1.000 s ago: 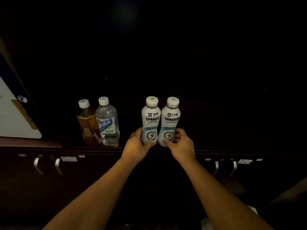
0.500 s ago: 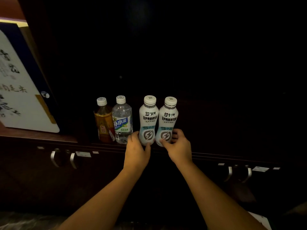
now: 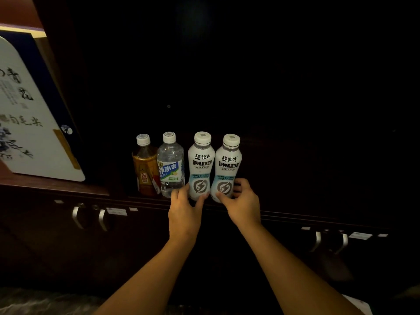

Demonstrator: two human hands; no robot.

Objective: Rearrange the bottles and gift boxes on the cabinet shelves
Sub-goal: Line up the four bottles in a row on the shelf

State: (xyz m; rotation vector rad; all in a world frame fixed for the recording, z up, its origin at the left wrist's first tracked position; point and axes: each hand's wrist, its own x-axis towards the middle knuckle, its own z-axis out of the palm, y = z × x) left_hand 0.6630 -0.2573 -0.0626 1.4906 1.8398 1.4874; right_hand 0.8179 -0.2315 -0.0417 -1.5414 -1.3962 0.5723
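Four bottles stand upright in a row at the front of a dark cabinet shelf [image 3: 295, 214]. From the left: an amber tea bottle [image 3: 144, 169], a clear water bottle [image 3: 171, 164], then two white drink bottles. My left hand [image 3: 185, 209] grips the base of the left white bottle [image 3: 201, 162], thumb on its front. My right hand [image 3: 244, 201] grips the base of the right white bottle [image 3: 228, 164]. The two white bottles stand side by side, almost touching, and the left one is close beside the water bottle.
A large white and blue gift box [image 3: 34, 114] with black calligraphy leans in the shelf compartment to the left. Below the shelf are dark cabinet doors with metal handles at the left [image 3: 76, 215] and at the right [image 3: 318, 242]. The shelf right of the bottles is dark.
Both hands have slid the two white bottles to the left, closing the gap to the water bottle. My view has shifted left, showing more of the gift box.
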